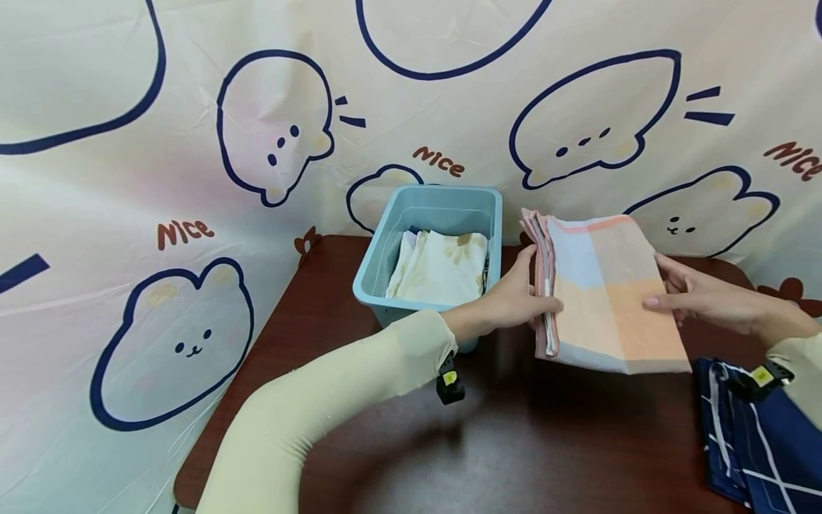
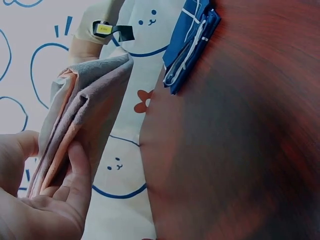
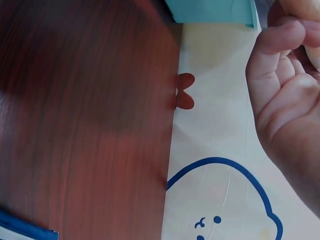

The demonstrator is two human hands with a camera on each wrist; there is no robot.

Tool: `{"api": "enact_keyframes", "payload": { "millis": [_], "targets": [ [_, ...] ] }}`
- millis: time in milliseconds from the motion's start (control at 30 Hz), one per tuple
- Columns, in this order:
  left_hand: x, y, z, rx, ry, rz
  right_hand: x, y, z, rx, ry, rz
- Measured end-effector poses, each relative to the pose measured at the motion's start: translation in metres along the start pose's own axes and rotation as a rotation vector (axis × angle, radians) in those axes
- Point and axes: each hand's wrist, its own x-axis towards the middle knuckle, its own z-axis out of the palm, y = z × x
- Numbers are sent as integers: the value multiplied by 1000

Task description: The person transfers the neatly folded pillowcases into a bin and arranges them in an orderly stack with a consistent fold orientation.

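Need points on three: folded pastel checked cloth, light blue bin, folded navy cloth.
folded pastel checked cloth (image 1: 610,293): head view, middle of its broad checked face
light blue bin (image 1: 449,214): head view, inner back wall
folded navy cloth (image 1: 785,448): head view, upper face

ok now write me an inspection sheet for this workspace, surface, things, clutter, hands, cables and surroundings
Surface: dark reddish-brown table, wood-grained.
Things: folded checked cloth, held above the table; blue bin with folded pale cloth inside; folded navy cloth at the table's right.
Clutter: nothing seen.
Left hand: grips the checked cloth's folded edge.
Right hand: holds its opposite side.
Cables: nothing seen.
Surroundings: pale sheet behind the table, printed with cartoon figures and "Nice".
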Motion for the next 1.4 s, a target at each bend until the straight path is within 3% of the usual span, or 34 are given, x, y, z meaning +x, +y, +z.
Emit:
{"api": "enact_keyframes", "payload": {
  "millis": [300, 800, 1400],
  "targets": [
    [0, 8, -11, 3, -17, -4, 3, -10, 5, -48, 31, 5],
    [-8, 13, -37, 70, -37, -14, 14, -33, 18, 14, 5, -54],
    [-20, 8, -65, 68, -22, -53, 30, -57, 32, 65, -20, -103]
  ]
}}
